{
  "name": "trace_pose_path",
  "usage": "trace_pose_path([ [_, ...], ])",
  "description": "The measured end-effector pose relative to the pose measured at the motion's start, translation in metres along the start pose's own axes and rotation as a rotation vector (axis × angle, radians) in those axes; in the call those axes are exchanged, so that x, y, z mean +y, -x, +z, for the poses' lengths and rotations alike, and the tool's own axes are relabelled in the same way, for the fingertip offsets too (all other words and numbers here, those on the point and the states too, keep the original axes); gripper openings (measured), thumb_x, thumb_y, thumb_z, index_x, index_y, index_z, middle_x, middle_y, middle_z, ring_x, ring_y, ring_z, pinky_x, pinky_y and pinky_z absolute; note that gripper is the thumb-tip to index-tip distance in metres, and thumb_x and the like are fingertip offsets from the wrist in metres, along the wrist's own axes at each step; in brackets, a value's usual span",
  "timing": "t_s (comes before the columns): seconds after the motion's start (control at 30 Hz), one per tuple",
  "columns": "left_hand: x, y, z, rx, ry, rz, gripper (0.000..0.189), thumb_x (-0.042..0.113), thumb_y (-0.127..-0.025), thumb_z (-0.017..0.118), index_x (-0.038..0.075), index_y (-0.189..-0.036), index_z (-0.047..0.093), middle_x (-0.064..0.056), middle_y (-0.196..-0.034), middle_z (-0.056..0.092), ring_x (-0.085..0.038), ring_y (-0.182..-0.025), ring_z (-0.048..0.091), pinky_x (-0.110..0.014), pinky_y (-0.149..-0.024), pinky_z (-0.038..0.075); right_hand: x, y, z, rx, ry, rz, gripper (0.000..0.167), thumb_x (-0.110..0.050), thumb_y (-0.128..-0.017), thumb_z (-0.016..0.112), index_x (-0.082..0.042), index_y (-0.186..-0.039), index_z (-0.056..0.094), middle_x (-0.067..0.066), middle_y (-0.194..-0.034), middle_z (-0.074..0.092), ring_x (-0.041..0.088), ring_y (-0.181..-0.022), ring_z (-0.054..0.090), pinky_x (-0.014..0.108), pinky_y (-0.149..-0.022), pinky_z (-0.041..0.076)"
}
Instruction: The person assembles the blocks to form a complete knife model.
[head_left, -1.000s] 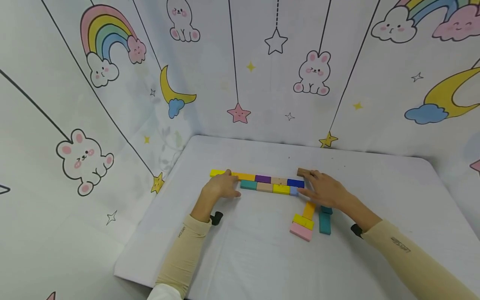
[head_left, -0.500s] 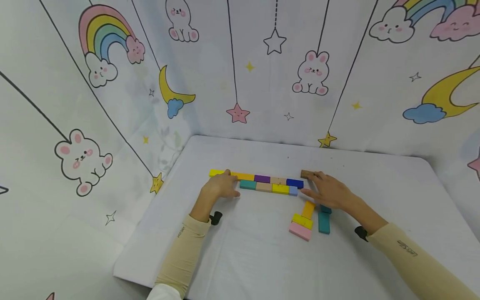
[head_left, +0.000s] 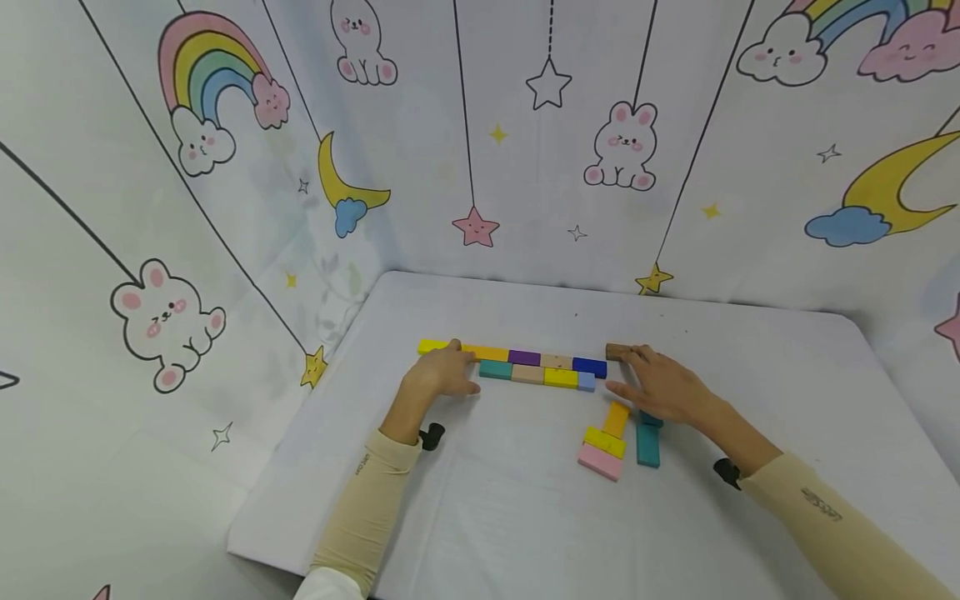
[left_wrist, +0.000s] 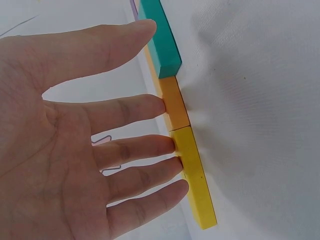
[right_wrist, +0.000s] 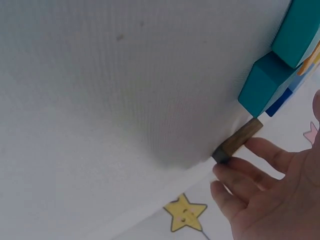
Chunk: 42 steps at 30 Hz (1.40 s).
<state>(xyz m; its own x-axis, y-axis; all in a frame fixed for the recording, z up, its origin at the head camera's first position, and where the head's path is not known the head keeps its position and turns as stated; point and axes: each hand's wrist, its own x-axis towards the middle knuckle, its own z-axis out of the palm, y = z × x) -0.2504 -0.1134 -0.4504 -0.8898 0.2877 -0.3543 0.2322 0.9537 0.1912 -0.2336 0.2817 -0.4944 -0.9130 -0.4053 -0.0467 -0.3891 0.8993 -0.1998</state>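
My left hand (head_left: 442, 372) lies with straight fingers along the left end of a double row of wooden blocks. In the left wrist view its fingertips rest on a yellow block (left_wrist: 196, 182) and an orange block (left_wrist: 176, 107), with the thumb over a teal block (left_wrist: 167, 45). To the right of the row, my right hand (head_left: 666, 385) reaches with extended fingers to a brown block (head_left: 617, 352). Those fingertips touch the brown block's side in the right wrist view, while the thumb stays apart. A dark blue block (head_left: 589, 367) ends the back row, left of the brown one.
In front of the right hand lie an orange block (head_left: 617, 419), a yellow block (head_left: 604, 442) and a pink block (head_left: 600, 461). Beside them are two teal blocks, the nearer teal block (head_left: 648, 446) fully visible. A patterned cloth wall (head_left: 517, 183) rises behind the white table (head_left: 487, 517).
My right hand has moved slightly right, and the brown block has shifted right with it, farther from the dark blue block. My left hand has stayed in place.
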Motion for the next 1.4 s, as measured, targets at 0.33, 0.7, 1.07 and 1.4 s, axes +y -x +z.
trace_pose_path([
  [0.33,-0.001,-0.001,0.001,0.011,-0.019,0.006,0.067,0.042,-0.094,0.076,0.016,-0.152,0.056,-0.02,-0.158,0.042,-0.035,-0.122,0.061,-0.053,-0.102,0.053,0.003,0.002,0.003,0.018,0.024,-0.017,0.082,-0.063,-0.103,0.052,0.004,-0.15,0.048,0.033,-0.148,0.048,0.049,-0.127,0.055,0.065,-0.104,0.047],
  [0.7,0.0,-0.001,0.002,0.011,-0.024,0.013,0.066,0.042,-0.094,0.076,0.016,-0.152,0.056,-0.02,-0.157,0.043,-0.034,-0.119,0.061,-0.053,-0.1,0.054,-0.001,0.014,0.004,0.02,0.02,0.002,0.08,-0.062,-0.102,0.055,0.004,-0.148,0.05,0.034,-0.148,0.048,0.049,-0.126,0.056,0.065,-0.103,0.048],
  [1.07,-0.001,-0.001,0.0,0.005,-0.018,0.013,0.066,0.042,-0.095,0.076,0.016,-0.152,0.056,-0.021,-0.157,0.042,-0.035,-0.122,0.061,-0.053,-0.102,0.054,-0.002,0.027,0.008,0.038,0.013,-0.024,0.081,-0.063,-0.103,0.053,0.003,-0.149,0.05,0.033,-0.15,0.047,0.05,-0.131,0.053,0.066,-0.104,0.046],
  [1.4,0.0,0.0,0.0,0.013,-0.014,0.008,0.066,0.042,-0.094,0.077,0.016,-0.151,0.057,-0.021,-0.157,0.043,-0.035,-0.12,0.061,-0.054,-0.1,0.054,-0.006,0.036,0.009,0.026,0.007,-0.008,0.081,-0.066,-0.101,0.054,0.0,-0.149,0.052,0.032,-0.15,0.047,0.05,-0.131,0.053,0.066,-0.103,0.047],
])
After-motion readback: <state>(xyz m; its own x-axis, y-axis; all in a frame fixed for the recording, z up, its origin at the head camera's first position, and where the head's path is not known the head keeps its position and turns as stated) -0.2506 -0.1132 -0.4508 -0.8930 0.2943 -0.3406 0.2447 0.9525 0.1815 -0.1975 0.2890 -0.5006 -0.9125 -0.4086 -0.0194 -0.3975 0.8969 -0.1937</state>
